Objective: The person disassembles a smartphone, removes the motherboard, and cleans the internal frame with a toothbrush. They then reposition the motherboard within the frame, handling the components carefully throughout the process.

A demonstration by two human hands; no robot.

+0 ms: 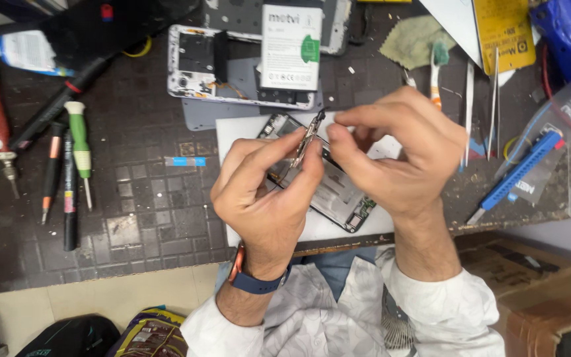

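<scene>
left hand [269, 192]: fingers pinched on a thin metal part [307, 139], held above the opened phone [328, 188].
right hand [398, 155]: fingers pinched at its top end, possibly on a ribbon.
care: part is best kept steady and unbent.

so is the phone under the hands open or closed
Open: the phone lies with no back cover, its inner boards and frame bare, under the left hand and right hand.

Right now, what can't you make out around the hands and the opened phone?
Head view:
- Open black phone body: its middle is hidden by both hands.
- Thin metal part: too small to identify, pinched between left hand and right hand.
- Blue tool: cut by the top edge.
</scene>
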